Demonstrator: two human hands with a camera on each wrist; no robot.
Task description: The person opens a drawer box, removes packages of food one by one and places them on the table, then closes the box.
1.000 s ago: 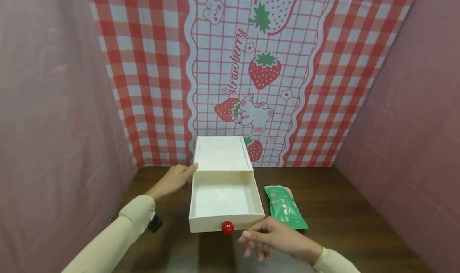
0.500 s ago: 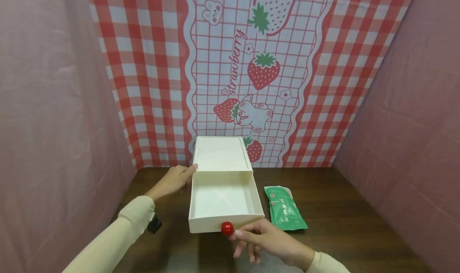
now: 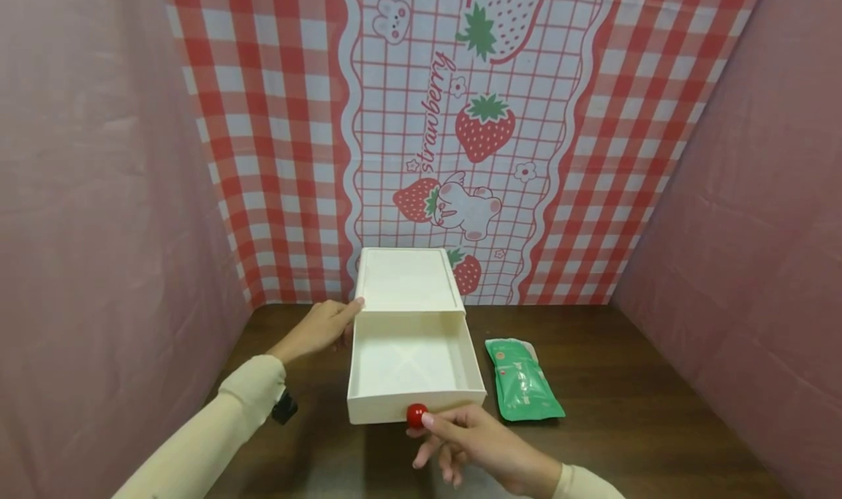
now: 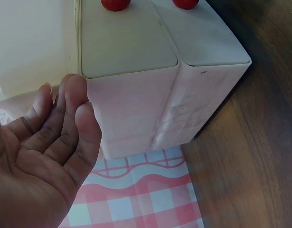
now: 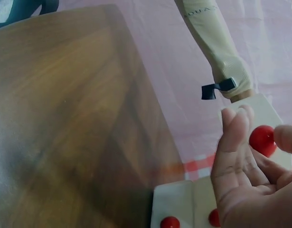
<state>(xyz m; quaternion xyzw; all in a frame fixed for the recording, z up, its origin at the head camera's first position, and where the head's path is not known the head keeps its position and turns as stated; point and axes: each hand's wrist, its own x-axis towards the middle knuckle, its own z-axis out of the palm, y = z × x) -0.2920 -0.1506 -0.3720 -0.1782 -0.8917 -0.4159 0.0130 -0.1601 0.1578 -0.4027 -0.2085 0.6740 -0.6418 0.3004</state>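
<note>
A white drawer cabinet (image 3: 408,280) stands on the table, its top drawer (image 3: 414,408) pulled out and bare inside. My left hand (image 3: 319,327) rests against the cabinet's left side, thumb at the top edge; in the left wrist view the hand's (image 4: 46,156) fingers are only slightly bent. At the drawer front, my right hand (image 3: 487,444) has its thumb and index finger at the round red knob (image 3: 416,415). From the right wrist, the knob (image 5: 263,140) sits between that hand's (image 5: 250,185) thumb and fingers. A green packet (image 3: 524,382) lies right of the drawer.
Two lower drawers with red knobs (image 4: 186,2) show pushed in beneath the top one. The dark wooden table (image 3: 638,411) stretches to both sides. A strawberry-print checked cloth (image 3: 487,126) hangs behind, with pink curtains (image 3: 743,229) at the sides.
My right hand has moved left from beside the drawer front to the red knob and now pinches it. The left hand, drawer and green packet have stayed put.
</note>
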